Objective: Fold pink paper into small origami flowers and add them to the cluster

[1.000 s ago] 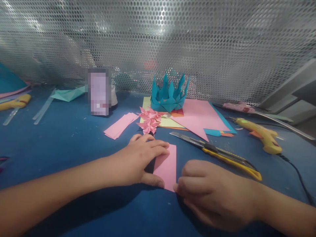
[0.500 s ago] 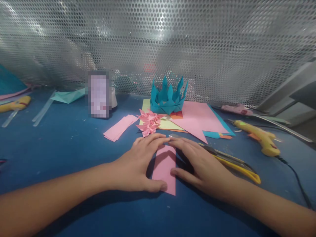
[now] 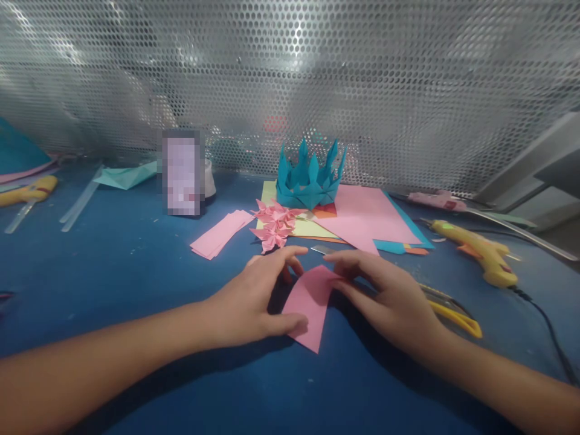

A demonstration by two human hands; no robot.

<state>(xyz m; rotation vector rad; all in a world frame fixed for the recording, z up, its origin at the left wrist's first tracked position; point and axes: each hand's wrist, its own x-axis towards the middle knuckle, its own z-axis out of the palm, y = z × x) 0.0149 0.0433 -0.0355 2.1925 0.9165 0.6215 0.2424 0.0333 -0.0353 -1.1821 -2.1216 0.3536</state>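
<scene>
A pink paper strip (image 3: 306, 305) lies in front of me, its far end bent up off the table. My right hand (image 3: 380, 296) pinches the strip's far right edge between thumb and fingers. My left hand (image 3: 254, 296) is at the strip's left side, with its thumb resting on the near part and its other fingers spread and curved above the far part. Beneath and behind my right hand lies a yellow utility knife (image 3: 455, 317), partly hidden, with its blade tip showing past my fingers. Just beyond my left hand sit several folded pink paper flowers (image 3: 274, 226).
A teal paper crown (image 3: 310, 187) stands on coloured paper sheets (image 3: 367, 214). Pink strips (image 3: 220, 235) lie to the left, near a blurred phone (image 3: 182, 175). One yellow glue gun (image 3: 480, 254) with its cord is at right, another (image 3: 29, 192) at far left. A perforated metal panel (image 3: 226, 78) rises behind.
My right hand has taken hold of the strip's edge and lifted its far end, which now curls up. My left thumb stays on the paper.
</scene>
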